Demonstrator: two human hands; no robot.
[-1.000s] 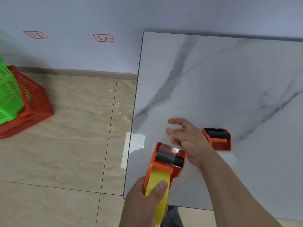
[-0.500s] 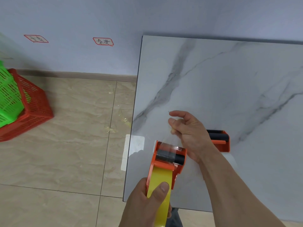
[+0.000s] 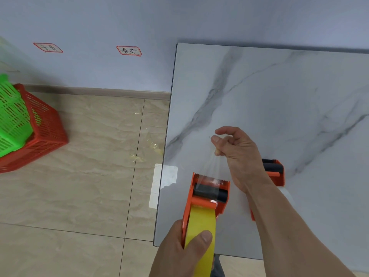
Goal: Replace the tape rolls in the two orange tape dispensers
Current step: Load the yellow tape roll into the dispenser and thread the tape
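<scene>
The left hand [image 3: 180, 250] grips an orange tape dispenser [image 3: 207, 194] loaded with a yellow tape roll [image 3: 200, 222], held over the near edge of the marble table [image 3: 279, 100]. The right hand [image 3: 237, 150], fingers pinched shut on the clear tape end [image 3: 211, 162], has drawn it farther from the dispenser's teeth than a second ago. This roll looks threaded. The second dispenser [image 3: 274, 172] lies on the table behind the right wrist.
</scene>
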